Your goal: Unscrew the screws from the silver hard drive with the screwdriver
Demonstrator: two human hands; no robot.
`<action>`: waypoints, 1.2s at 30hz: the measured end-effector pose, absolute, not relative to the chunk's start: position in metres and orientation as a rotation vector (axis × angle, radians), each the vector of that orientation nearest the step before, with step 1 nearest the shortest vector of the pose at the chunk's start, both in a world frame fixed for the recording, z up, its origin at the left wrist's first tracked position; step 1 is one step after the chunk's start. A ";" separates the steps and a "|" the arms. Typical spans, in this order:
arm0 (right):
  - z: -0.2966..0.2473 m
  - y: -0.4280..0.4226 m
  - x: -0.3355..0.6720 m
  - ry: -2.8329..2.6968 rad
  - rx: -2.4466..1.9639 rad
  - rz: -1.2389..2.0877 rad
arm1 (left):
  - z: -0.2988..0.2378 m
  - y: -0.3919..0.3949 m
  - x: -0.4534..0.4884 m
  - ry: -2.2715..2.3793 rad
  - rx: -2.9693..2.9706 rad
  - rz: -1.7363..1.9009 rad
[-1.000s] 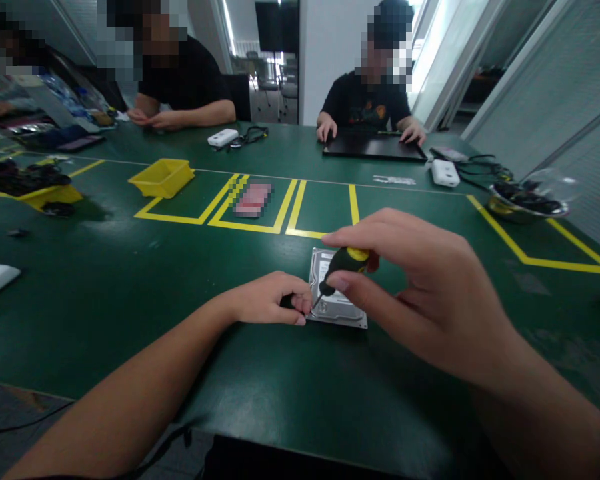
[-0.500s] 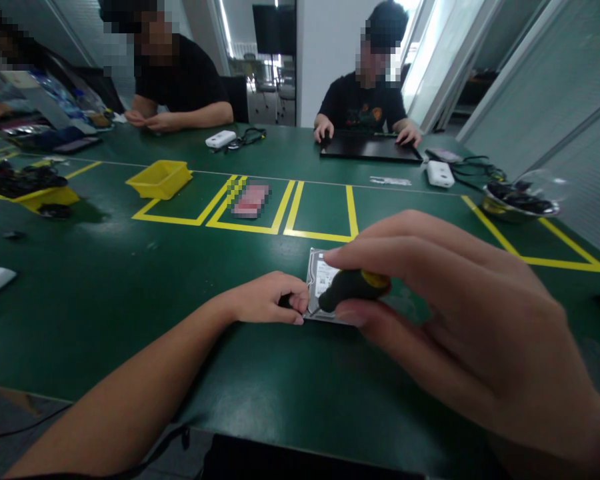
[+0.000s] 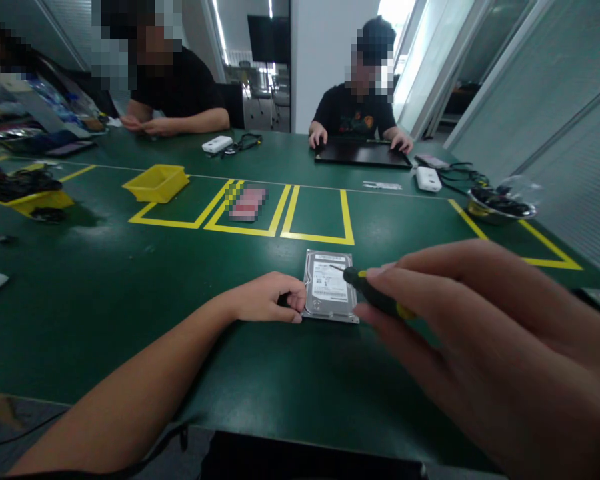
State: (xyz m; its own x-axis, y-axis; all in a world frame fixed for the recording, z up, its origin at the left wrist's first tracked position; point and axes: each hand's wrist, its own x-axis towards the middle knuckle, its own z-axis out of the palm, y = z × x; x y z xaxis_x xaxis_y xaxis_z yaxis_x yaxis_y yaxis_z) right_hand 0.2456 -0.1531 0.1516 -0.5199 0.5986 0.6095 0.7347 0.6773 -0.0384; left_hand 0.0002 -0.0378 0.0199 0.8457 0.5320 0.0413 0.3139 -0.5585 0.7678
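A silver hard drive (image 3: 329, 288) with a white label lies flat on the green table (image 3: 300, 393) in front of me. My left hand (image 3: 273, 297) rests at its left edge, fingers curled and closed against the drive's side. My right hand (image 3: 500, 340) pinches a screwdriver (image 3: 373, 291) with a dark handle and yellow bands between thumb and fingers. Its thin shaft points left over the drive's label; whether the tip touches the drive I cannot tell.
A yellow bin (image 3: 157, 183) and a blurred pinkish item (image 3: 249, 204) lie beyond the drive, by yellow tape outlines. A metal bowl of dark items (image 3: 501, 205) stands right. Across the table, one person (image 3: 355, 110) handles a black panel (image 3: 363, 153); another (image 3: 180, 93) sits left.
My right hand has moved right, and the screwdriver has left the drive's lower left corner, its tip now pointing left over the label. My left hand stays put. The view has shifted slightly.
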 end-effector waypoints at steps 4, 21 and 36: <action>0.116 -0.140 0.264 -2.278 -1.049 -0.520 | 0.017 -0.037 -0.001 0.624 2.174 0.324; 0.013 -0.087 0.331 -2.176 -1.276 -0.759 | 0.019 -0.036 0.004 0.625 2.140 0.304; 0.008 -0.063 0.329 -2.213 -1.974 -0.391 | 0.020 -0.034 0.007 0.648 2.180 0.282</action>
State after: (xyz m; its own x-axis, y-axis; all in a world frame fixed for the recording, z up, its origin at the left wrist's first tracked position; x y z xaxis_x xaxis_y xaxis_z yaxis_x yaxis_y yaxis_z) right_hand 0.3285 -0.0634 0.0084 -0.1227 0.9515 0.2823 0.9906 0.1001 0.0933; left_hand 0.0067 -0.0335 0.0199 0.8422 0.5389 -0.0178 0.3539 -0.5276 0.7723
